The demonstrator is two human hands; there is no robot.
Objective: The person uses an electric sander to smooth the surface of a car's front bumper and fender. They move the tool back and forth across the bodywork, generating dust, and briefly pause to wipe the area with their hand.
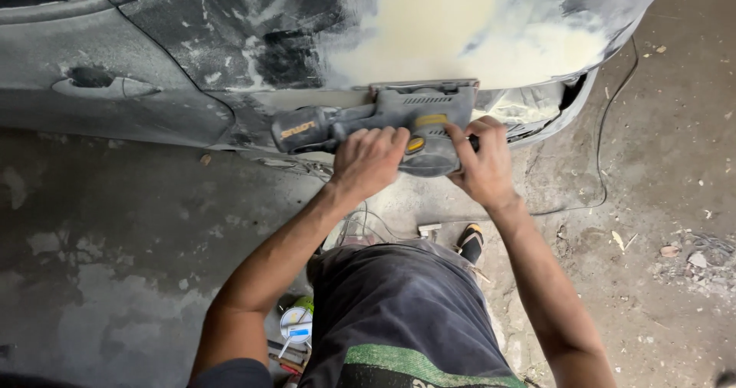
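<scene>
Both of our hands clench the grey electric sander (399, 123): our left hand (369, 160) wraps over its rear handle, and our right hand (484, 162) grips its front end, fingers curled around the housing. From there we go by size. Biggest is the dark car body (192, 43), its panel scuffed and dull, with a door handle (103, 85) set into it at the left. On that panel spreads a broad pale-yellow patch of filler (460, 27), dusty at its edges. We hold the sander just under that patch, its flat pad pressed to the panel's lower part. The sander's long axis runs left to right along the car's side, with the dark dust outlet pointing left, toward the door handle. A thin black cable (606, 143) trails down across the concrete floor (100, 227) at the right. Smallest, a small round can (296, 324) with a white lid sits on the floor by our left knee.
</scene>
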